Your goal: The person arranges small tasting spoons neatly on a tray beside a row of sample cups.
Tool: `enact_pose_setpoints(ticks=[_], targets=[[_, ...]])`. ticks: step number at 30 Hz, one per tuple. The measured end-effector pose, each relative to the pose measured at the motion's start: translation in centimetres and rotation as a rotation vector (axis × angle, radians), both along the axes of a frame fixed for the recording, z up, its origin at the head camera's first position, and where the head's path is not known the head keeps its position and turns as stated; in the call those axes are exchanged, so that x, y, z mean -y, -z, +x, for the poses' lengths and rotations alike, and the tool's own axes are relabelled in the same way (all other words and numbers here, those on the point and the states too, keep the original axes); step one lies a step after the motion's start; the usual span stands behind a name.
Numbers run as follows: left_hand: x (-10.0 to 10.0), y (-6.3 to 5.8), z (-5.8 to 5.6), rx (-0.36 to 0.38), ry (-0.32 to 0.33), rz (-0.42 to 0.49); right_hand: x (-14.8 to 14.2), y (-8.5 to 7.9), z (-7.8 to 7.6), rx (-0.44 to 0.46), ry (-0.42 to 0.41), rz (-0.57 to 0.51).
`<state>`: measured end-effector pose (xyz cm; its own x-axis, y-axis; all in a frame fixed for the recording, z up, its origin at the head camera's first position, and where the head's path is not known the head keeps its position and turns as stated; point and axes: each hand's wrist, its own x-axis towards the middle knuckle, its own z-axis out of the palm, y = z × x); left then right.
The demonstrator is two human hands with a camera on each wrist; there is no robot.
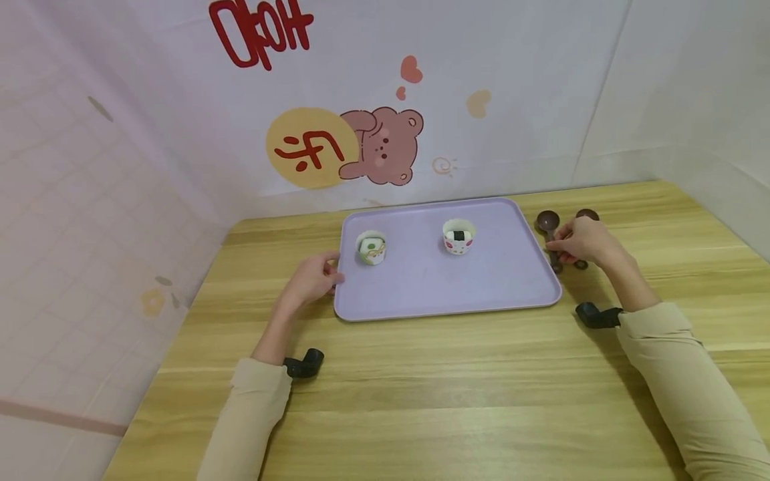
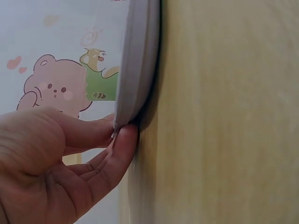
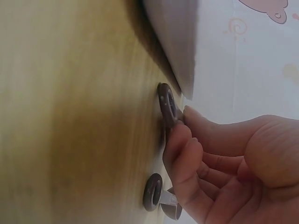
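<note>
A lilac tray (image 1: 445,287) lies on the wooden table, and my left hand (image 1: 311,277) pinches its left rim between thumb and fingers; the left wrist view shows the same grip on the tray edge (image 2: 135,60). To the tray's right, my right hand (image 1: 580,240) pinches the handle of a dark brown measuring spoon (image 1: 548,220). The ring end of that spoon (image 3: 167,102) shows beyond the fingertips in the right wrist view. A second brown measuring spoon (image 1: 587,214) lies just right of it, partly hidden by the hand.
On the tray stand two small paper cups: a left cup (image 1: 371,257) with a white and green piece, and a right cup (image 1: 458,246) with a white piece banded in black. Behind the table hangs a pale printed backdrop (image 1: 517,153).
</note>
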<state>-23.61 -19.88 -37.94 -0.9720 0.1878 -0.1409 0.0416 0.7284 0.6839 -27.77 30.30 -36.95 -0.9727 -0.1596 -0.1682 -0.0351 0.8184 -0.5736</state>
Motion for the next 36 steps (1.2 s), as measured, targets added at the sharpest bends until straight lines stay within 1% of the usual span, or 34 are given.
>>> enact_pose_setpoints(ticks=[10, 14, 20, 27, 36], targets=[[-0.4, -0.3, -0.2, 0.031, -0.012, 0.001, -0.1, -0.1, 0.1, -0.003, 0.023, -0.071], [-0.5, -0.3, -0.2, 0.045, -0.014, -0.005, 0.0, -0.2, 0.1, -0.020, 0.037, -0.090], [-0.5, -0.4, -0.1, 0.049, -0.022, -0.008, 0.2, -0.6, 0.2, -0.062, 0.067, -0.122], [-0.5, -0.3, 0.0, 0.058, -0.029, 0.009, 0.6, -0.8, 0.2, -0.117, 0.102, -0.154], [-0.3, -0.1, -0.1, 0.054, -0.027, -0.004, 1.7, -1.7, 0.4, -0.194, 0.087, -0.134]])
